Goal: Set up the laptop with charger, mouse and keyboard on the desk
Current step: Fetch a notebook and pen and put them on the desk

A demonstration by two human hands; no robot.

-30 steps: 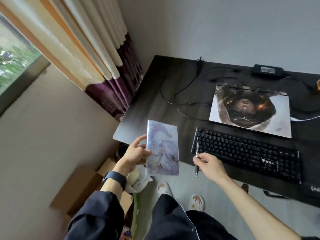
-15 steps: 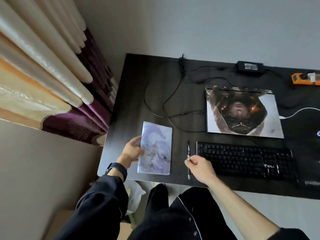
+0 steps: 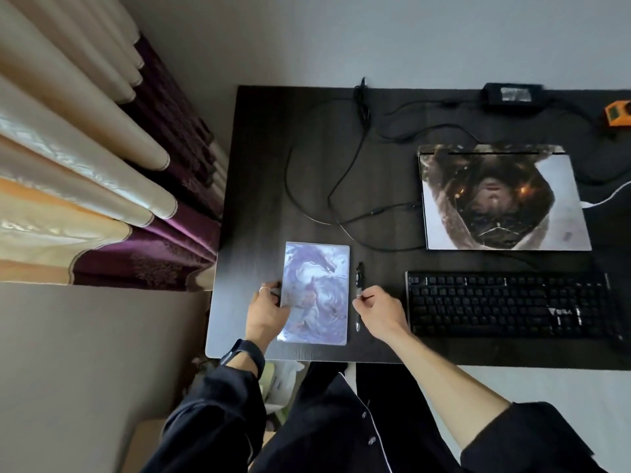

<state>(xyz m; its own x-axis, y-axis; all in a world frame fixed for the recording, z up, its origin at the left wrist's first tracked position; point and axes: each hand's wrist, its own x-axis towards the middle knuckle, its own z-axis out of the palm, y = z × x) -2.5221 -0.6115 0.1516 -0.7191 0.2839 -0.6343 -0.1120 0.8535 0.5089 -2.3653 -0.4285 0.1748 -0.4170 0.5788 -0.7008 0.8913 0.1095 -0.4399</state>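
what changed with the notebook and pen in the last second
The left hand lowered the notebook from the air and laid it flat on the desk, still holding its left edge. The right hand set the pen down just right of it, still pinching it. Laptop, keyboard and charger stayed put.

A room in a home is shown. Pleated cream-and-purple curtains are hung beside the left edge of a dark desk, whose far edge is set against a plain wall.
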